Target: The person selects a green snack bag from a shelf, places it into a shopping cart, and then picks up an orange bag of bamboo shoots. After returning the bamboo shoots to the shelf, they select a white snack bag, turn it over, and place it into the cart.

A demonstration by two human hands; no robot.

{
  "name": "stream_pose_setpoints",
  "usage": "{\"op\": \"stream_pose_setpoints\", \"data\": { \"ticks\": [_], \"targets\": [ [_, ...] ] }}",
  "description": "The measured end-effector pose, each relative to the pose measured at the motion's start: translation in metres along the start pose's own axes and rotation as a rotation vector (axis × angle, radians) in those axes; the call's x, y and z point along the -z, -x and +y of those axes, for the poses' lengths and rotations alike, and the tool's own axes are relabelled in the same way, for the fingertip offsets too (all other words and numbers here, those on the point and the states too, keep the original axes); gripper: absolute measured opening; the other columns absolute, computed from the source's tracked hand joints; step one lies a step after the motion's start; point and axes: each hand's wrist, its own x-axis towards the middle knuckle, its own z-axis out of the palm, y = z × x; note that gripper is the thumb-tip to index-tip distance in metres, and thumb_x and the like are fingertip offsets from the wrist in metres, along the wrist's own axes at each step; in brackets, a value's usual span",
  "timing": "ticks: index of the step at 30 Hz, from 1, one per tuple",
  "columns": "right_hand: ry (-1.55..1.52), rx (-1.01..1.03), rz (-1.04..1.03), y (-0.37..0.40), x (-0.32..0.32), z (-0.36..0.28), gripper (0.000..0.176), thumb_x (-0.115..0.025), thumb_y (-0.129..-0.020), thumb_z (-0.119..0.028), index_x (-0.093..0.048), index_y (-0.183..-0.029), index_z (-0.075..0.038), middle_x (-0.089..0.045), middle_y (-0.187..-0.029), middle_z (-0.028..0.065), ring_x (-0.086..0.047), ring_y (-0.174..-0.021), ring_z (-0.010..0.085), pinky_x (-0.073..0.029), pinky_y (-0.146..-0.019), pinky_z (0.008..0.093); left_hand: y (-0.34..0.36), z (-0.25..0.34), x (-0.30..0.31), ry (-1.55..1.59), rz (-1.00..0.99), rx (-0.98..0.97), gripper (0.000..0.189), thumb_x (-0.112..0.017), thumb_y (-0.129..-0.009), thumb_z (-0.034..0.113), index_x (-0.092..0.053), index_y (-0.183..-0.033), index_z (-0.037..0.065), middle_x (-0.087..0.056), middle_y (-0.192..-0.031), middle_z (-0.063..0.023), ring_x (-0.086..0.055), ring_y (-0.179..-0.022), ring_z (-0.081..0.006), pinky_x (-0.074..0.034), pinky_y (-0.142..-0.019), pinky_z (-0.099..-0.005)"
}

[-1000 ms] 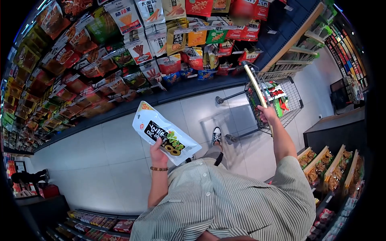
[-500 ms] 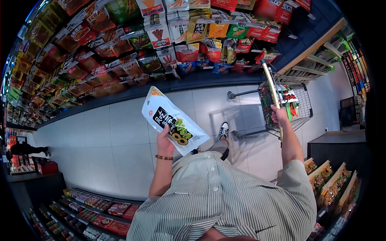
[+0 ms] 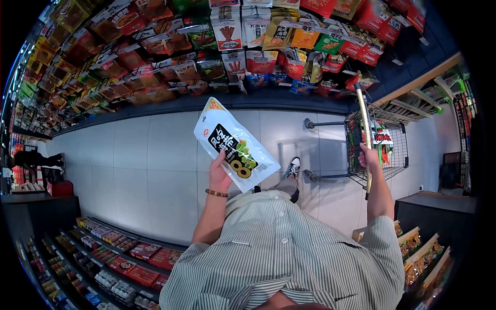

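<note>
My left hand point(image 3: 220, 174) grips the lower left edge of a white snack pouch point(image 3: 235, 147) with a black label and pictures of green and ring-shaped food. The pouch is tilted, its face up towards me. On the right, my right hand point(image 3: 369, 157) is wrapped round the gold-coloured handle bar point(image 3: 365, 121) of a shopping cart. Red and green packages point(image 3: 382, 139) lie in the cart's wire basket point(image 3: 400, 155).
Hanging snack packs point(image 3: 227, 33) fill the shelves ahead. Low shelves with boxes point(image 3: 121, 264) are behind left, bagged goods point(image 3: 421, 258) behind right. A person in dark clothing point(image 3: 32, 158) is at the far left, near a red box point(image 3: 60, 188).
The shelves, cart and both my hands appear shifted to the right in the view. The pouch is still in my left hand, and my right hand still holds the handle bar.
</note>
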Motion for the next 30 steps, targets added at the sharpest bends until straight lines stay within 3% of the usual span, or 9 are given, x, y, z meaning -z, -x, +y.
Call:
{"op": "stream_pose_setpoints", "data": {
  "ticks": [5, 16, 28, 30],
  "targets": [
    [-0.021, 0.006, -0.022, -0.002, 0.003, 0.001, 0.044, -0.068, -0.090, -0.048, -0.055, -0.075, -0.009, -0.057, -0.061, 0.0053, -0.052, -0.046, 0.0146, -0.041, -0.041, 0.0280, -0.001, 0.000, 0.001, 0.035, 0.086, 0.023, 0.033, -0.056, -0.098, 0.016, -0.056, -0.128, 0.002, -0.066, -0.121, -0.0130, -0.064, -0.111, -0.0274, -0.051, -0.099, -0.0444],
    [0.012, -0.005, -0.034, 0.000, 0.003, -0.004, 0.044, -0.066, -0.091, -0.050, -0.055, -0.075, -0.010, -0.056, -0.061, 0.0033, -0.051, -0.047, 0.0145, -0.041, -0.042, 0.0289, 0.005, 0.002, -0.003, 0.050, 0.074, 0.003, 0.039, -0.056, -0.090, 0.014, -0.056, -0.126, 0.000, -0.066, -0.121, -0.0142, -0.063, -0.112, -0.0297, -0.050, -0.100, -0.0451],
    [-0.024, -0.024, -0.040, -0.006, 0.007, -0.007, 0.046, -0.067, -0.090, -0.051, -0.055, -0.075, -0.010, -0.055, -0.059, 0.0034, -0.051, -0.045, 0.0139, -0.040, -0.040, 0.0281, 0.017, 0.010, -0.002, 0.109, 0.089, -0.128, 0.041, -0.055, -0.087, 0.009, -0.056, -0.128, 0.000, -0.066, -0.121, -0.0138, -0.063, -0.112, -0.0304, -0.050, -0.101, -0.0445],
    [0.004, -0.017, -0.067, -0.017, 0.013, -0.001, 0.048, -0.065, -0.090, -0.055, -0.057, -0.080, -0.008, -0.060, -0.064, 0.0059, -0.054, -0.049, 0.0156, -0.042, -0.040, 0.0296, 0.017, 0.010, 0.001, 0.096, 0.075, -0.146, 0.041, -0.055, -0.087, 0.008, -0.056, -0.127, 0.000, -0.066, -0.120, -0.0137, -0.063, -0.111, -0.0301, -0.050, -0.101, -0.0440]
  ]
}}
